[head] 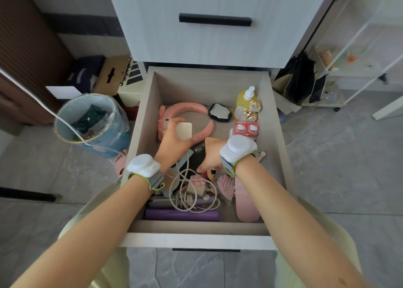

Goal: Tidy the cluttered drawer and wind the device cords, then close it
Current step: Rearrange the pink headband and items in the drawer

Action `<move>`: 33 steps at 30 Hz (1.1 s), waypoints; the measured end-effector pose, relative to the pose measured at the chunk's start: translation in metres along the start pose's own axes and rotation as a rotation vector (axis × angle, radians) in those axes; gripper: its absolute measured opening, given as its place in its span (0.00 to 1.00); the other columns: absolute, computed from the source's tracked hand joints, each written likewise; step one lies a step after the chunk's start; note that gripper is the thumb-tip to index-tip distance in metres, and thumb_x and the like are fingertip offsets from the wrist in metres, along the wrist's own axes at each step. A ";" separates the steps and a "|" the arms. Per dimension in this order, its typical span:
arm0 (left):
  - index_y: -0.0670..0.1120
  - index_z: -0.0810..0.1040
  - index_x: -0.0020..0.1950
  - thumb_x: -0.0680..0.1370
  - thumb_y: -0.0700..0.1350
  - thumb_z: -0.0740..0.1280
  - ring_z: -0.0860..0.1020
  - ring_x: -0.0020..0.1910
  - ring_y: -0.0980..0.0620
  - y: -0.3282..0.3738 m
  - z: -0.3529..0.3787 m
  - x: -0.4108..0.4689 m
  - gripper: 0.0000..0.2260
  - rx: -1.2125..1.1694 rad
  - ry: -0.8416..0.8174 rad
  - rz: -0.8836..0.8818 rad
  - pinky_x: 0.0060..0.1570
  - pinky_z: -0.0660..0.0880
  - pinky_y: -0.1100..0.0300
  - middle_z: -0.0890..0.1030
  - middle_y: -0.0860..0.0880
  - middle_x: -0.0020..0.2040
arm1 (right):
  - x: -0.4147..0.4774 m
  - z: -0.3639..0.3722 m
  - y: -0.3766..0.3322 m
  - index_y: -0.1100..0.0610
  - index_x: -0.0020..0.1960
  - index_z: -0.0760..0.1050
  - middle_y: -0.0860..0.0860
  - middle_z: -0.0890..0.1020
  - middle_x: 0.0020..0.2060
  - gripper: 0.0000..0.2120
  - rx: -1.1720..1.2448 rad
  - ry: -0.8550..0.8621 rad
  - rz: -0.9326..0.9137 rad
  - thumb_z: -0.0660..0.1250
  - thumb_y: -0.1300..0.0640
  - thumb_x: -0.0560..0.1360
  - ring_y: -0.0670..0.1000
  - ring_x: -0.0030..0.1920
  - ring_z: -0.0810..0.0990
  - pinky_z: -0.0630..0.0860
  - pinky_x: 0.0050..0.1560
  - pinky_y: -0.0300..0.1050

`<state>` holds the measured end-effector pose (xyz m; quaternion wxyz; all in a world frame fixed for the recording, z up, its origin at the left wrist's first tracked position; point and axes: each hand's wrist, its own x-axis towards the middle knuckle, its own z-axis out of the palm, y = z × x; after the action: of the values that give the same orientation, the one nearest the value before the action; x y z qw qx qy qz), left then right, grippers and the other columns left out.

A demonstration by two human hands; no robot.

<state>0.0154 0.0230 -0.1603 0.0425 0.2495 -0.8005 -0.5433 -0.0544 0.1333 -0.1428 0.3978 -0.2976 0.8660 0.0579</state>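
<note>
Cord (188, 198), pale beige and thin, lies in slack loops toward the front of the open pale wooden drawer (144, 113), sprawled over long purple flat cases (181, 215) by the front wall. The left hand (172, 141) has its fingers curled round a small beige square block (184, 131), held over the drawer's middle. I'd guess it is the plug end, though the join is hidden. The right hand (212, 156) reaches down onto a black phone-like device (196, 159) just beside the loops; whether its fingers pinch anything I cannot tell. To wind well, I'd lift the whole length free of the clutter before coiling, so nothing snags. Further back sit a pink plush headband (185, 111), a black octagonal mirror (219, 112), a yellow bottle with a white cap (245, 98) and a red-and-white case (246, 128); a pink slipper-shaped piece (247, 211) lies front right. Left of the drawer, a blue plastic-lined bin (117, 139) holds dark rubbish.
</note>
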 end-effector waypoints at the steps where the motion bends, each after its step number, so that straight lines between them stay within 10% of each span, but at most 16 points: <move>1: 0.47 0.63 0.67 0.69 0.38 0.74 0.70 0.54 0.53 -0.001 0.000 -0.001 0.31 0.011 -0.015 -0.004 0.49 0.70 0.61 0.67 0.50 0.56 | -0.006 -0.002 0.000 0.60 0.47 0.72 0.58 0.77 0.44 0.16 0.058 0.064 -0.017 0.69 0.48 0.73 0.58 0.50 0.76 0.70 0.47 0.45; 5: 0.45 0.62 0.68 0.68 0.33 0.73 0.67 0.56 0.52 -0.004 0.000 -0.001 0.33 0.097 -0.001 0.035 0.54 0.71 0.57 0.66 0.48 0.58 | -0.008 -0.009 0.008 0.72 0.53 0.69 0.56 0.73 0.43 0.17 0.178 0.331 0.103 0.60 0.56 0.78 0.56 0.42 0.71 0.61 0.28 0.40; 10: 0.45 0.63 0.67 0.70 0.34 0.71 0.70 0.54 0.50 -0.007 0.001 0.000 0.29 0.136 0.041 0.095 0.51 0.73 0.55 0.68 0.48 0.56 | 0.013 -0.016 -0.001 0.63 0.64 0.67 0.60 0.72 0.61 0.16 0.114 0.611 0.190 0.57 0.63 0.76 0.59 0.62 0.72 0.72 0.54 0.48; 12: 0.46 0.63 0.66 0.69 0.34 0.71 0.71 0.56 0.48 -0.012 0.001 0.004 0.30 0.184 0.001 0.084 0.52 0.73 0.55 0.69 0.46 0.57 | 0.041 -0.029 -0.005 0.58 0.60 0.75 0.56 0.78 0.55 0.18 0.009 0.826 0.383 0.53 0.65 0.75 0.55 0.58 0.76 0.74 0.50 0.47; 18: 0.47 0.63 0.67 0.69 0.34 0.70 0.71 0.59 0.44 -0.021 0.004 0.004 0.30 0.262 -0.028 0.024 0.53 0.68 0.60 0.68 0.42 0.63 | 0.082 -0.060 0.018 0.61 0.72 0.57 0.60 0.65 0.68 0.29 0.078 0.403 0.333 0.60 0.52 0.75 0.60 0.69 0.65 0.70 0.64 0.51; 29: 0.45 0.61 0.68 0.71 0.39 0.70 0.71 0.59 0.41 -0.029 0.008 0.002 0.29 0.352 -0.006 -0.031 0.50 0.68 0.59 0.67 0.40 0.65 | 0.087 -0.065 0.013 0.65 0.69 0.61 0.60 0.69 0.64 0.19 0.035 0.652 0.405 0.54 0.62 0.79 0.59 0.62 0.74 0.72 0.56 0.49; 33: 0.44 0.62 0.66 0.70 0.38 0.69 0.73 0.57 0.42 -0.028 0.009 0.003 0.27 0.350 -0.007 -0.038 0.47 0.68 0.59 0.71 0.41 0.62 | 0.075 -0.066 -0.001 0.59 0.66 0.65 0.57 0.71 0.61 0.22 -0.029 0.690 0.017 0.66 0.60 0.73 0.61 0.59 0.75 0.71 0.52 0.50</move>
<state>0.0195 0.0212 -0.1891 -0.0147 0.2661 -0.8781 -0.3973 -0.1354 0.0750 -0.1523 0.0768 -0.2978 0.9510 -0.0304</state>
